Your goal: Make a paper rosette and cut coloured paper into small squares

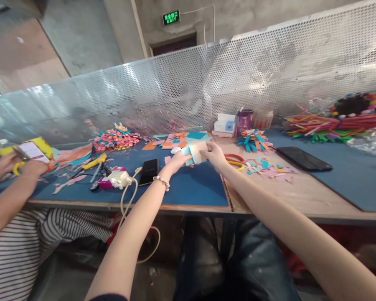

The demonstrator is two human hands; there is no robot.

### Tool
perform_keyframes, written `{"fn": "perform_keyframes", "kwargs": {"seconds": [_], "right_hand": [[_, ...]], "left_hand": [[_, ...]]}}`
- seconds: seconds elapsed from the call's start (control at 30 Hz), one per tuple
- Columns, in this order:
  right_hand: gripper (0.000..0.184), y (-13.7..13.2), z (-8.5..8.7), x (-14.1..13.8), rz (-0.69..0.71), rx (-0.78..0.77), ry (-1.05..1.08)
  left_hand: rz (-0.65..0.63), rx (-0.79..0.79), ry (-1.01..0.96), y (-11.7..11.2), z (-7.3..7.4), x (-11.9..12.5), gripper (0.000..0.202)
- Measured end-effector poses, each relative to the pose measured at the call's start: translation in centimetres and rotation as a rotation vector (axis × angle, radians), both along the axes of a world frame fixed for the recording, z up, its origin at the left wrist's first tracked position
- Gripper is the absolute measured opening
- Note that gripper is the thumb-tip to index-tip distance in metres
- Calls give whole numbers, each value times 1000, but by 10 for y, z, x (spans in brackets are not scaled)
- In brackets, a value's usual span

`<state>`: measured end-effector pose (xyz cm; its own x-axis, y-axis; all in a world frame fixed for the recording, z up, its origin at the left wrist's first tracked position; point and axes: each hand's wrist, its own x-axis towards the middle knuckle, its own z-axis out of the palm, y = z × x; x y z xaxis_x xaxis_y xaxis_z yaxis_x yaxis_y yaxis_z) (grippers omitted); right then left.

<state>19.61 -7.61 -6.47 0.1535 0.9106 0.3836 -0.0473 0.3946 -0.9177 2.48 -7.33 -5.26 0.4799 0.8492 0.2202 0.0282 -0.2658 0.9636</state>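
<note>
Both my hands hold a small piece of pale teal and white folded paper (196, 152) above the blue mat (188, 188). My left hand (177, 159), with a bead bracelet at the wrist, pinches the paper's left edge. My right hand (215, 154) grips its right edge with closed fingers. Red and yellow scissors (235, 161) lie just right of my right hand. A black phone (148, 171) lies to the left of my left hand.
A person in a striped shirt (25, 246) works at the left with scissors. Paper flowers (115, 140), scraps (266, 167), a glue gun (114, 179) with cord, a second phone (303, 159), coloured sticks (326, 123), boxes and a cup (244, 121) crowd the table before a perforated metal screen (207, 79).
</note>
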Motion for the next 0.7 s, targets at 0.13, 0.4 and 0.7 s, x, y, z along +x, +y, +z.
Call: {"fn": "perform_keyframes", "kwargs": {"seconds": [0.13,0.4,0.7], "right_hand": [[35,4,2,8,-50,24,28],[29,0,-3,-2,98,95,-97],[62,-16,-3,-29,128,73,-232]], "left_hand": [[-58,-93,-45,4,-3,0,48],[-159,-56,-3,-2,-2,3,47],[-49,68,152,-7,-2,7,41]]}}
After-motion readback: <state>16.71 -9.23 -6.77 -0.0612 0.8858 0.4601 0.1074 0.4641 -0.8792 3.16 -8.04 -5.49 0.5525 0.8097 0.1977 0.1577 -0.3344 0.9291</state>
